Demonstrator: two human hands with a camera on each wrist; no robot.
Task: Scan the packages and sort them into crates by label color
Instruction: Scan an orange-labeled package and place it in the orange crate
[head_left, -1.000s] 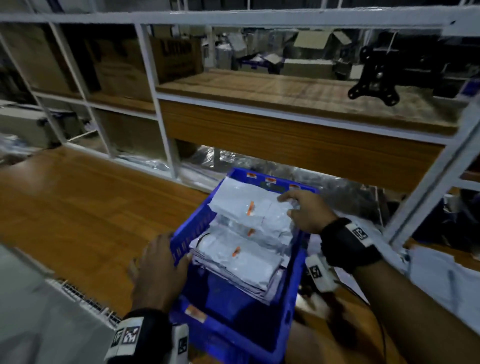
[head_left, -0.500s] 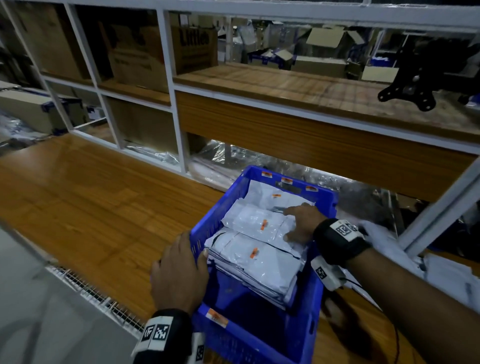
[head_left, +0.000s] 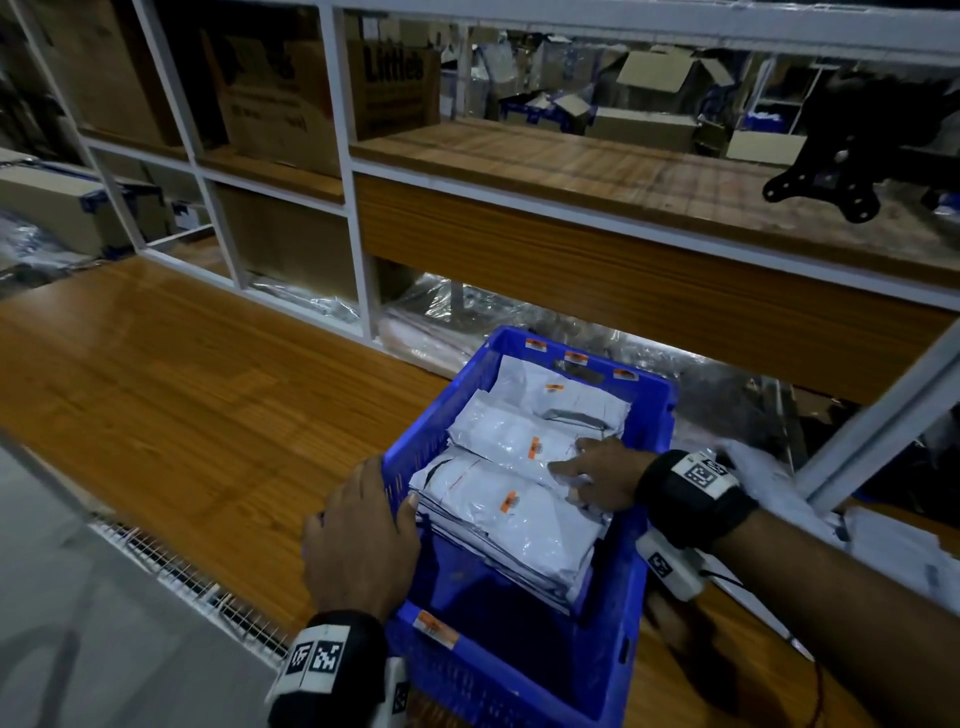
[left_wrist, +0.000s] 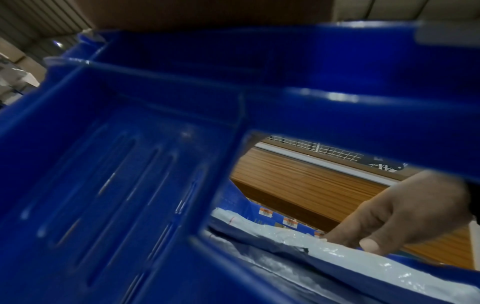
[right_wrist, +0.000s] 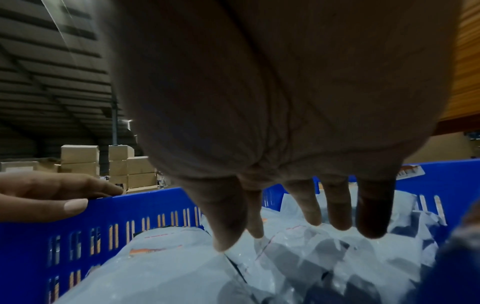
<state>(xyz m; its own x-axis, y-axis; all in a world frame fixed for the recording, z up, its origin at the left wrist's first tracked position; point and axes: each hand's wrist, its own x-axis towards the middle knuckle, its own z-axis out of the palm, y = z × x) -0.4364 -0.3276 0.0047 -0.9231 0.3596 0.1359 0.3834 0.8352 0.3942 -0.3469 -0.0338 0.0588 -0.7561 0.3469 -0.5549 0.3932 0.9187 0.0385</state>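
Observation:
A blue slotted crate stands on the wooden table, orange stickers on its walls. Inside lies a slanting stack of white plastic mailers, each with a small orange label. My left hand grips the crate's left rim, thumb inside. My right hand lies flat on the stack, fingers straight and spread. In the right wrist view the right hand touches the mailers with its fingertips, and the left hand sits on the crate rim. The left wrist view shows the crate wall up close.
The wooden table stretches left of the crate, with wire mesh along its near edge. A white shelf frame with cardboard boxes rises behind. More white mailers lie right of the crate. A black bracket hangs at upper right.
My right hand has slid from the far edge of the top mailer toward me, onto the middle of the stack. My left hand has closed on the crate's left rim.

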